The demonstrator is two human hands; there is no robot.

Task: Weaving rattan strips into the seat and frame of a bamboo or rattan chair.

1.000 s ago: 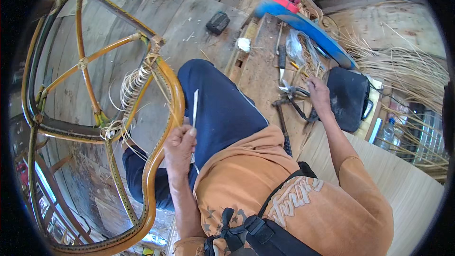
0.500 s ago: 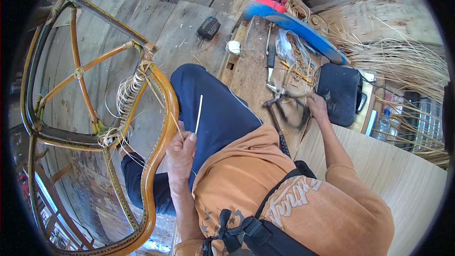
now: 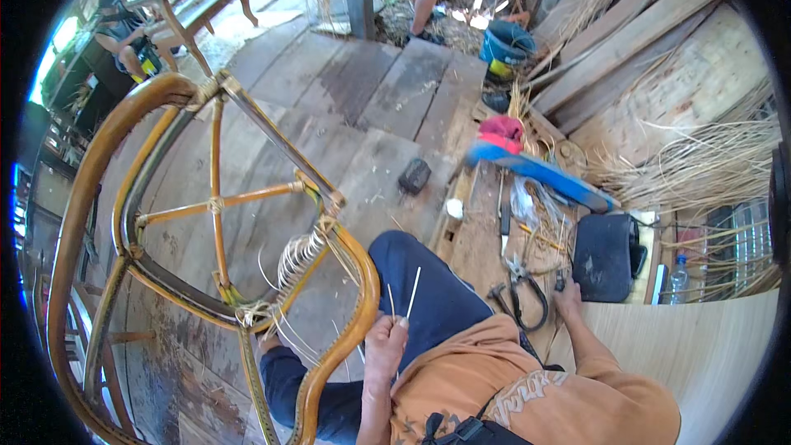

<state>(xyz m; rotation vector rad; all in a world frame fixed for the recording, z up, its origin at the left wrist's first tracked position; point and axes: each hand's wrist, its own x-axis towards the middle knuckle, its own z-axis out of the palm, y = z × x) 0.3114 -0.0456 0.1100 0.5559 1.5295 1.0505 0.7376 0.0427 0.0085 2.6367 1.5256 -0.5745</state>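
My left hand (image 3: 385, 348) is closed, pinching a thin pale rattan strip (image 3: 414, 290) that sticks up past the thumb. It is beside the curved rail of a brown rattan chair frame (image 3: 372, 282), which stands to my left. Coils of pale strip (image 3: 298, 264) wrap one of the frame's members, with loose ends trailing. On the wooden bench to the right, my right hand (image 3: 567, 300) is closed around a small dark object (image 3: 561, 280) whose kind I cannot make out. Left of that hand lie pliers with dark curved handles (image 3: 534, 297) and a hammer (image 3: 500, 295).
A black case (image 3: 604, 257) and a clear bottle (image 3: 679, 274) are beyond my right hand. A screwdriver (image 3: 504, 218), a blue curved piece (image 3: 548, 175) and bundled rattan strips (image 3: 692, 163) lie farther off. A dark block (image 3: 414, 175) rests on the floor. Two people are in the background.
The view has tilted up, bringing the background into sight. The blurred pliers by my right hand now lie still, and that hand closes on a small dark object. My left hand keeps the strip.
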